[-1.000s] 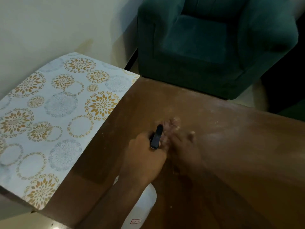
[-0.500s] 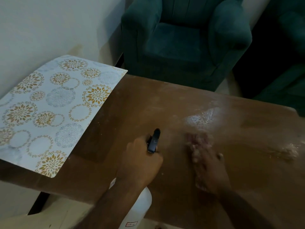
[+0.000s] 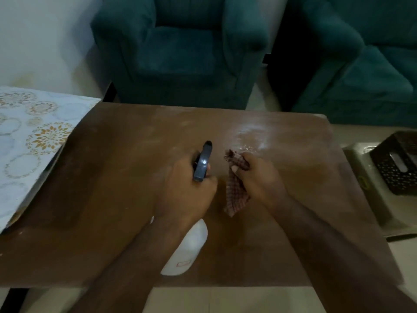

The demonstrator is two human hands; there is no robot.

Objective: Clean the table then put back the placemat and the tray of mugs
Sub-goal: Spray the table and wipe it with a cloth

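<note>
My left hand (image 3: 185,188) grips a white spray bottle (image 3: 187,249) with a dark trigger head (image 3: 202,163), held over the middle of the brown wooden table (image 3: 112,199). Just to its right, my right hand (image 3: 259,179) clutches a small checked cloth (image 3: 235,197) that hangs down onto the tabletop. A wet, whitish sprayed patch (image 3: 252,134) lies beyond the cloth. The floral placemat (image 3: 29,141) rests at the table's left end, overhanging it. No tray of mugs is in view.
Two dark green armchairs (image 3: 180,53) (image 3: 361,71) stand behind the table. To the right, off the table, a dark perforated basket (image 3: 397,161) sits on a pale surface (image 3: 365,188). A white wall is at the far left.
The view has swung right, so the placemat sits further left. My right hand has drawn back from wiping and now bunches the cloth beside the bottle. The left hand keeps holding the bottle.
</note>
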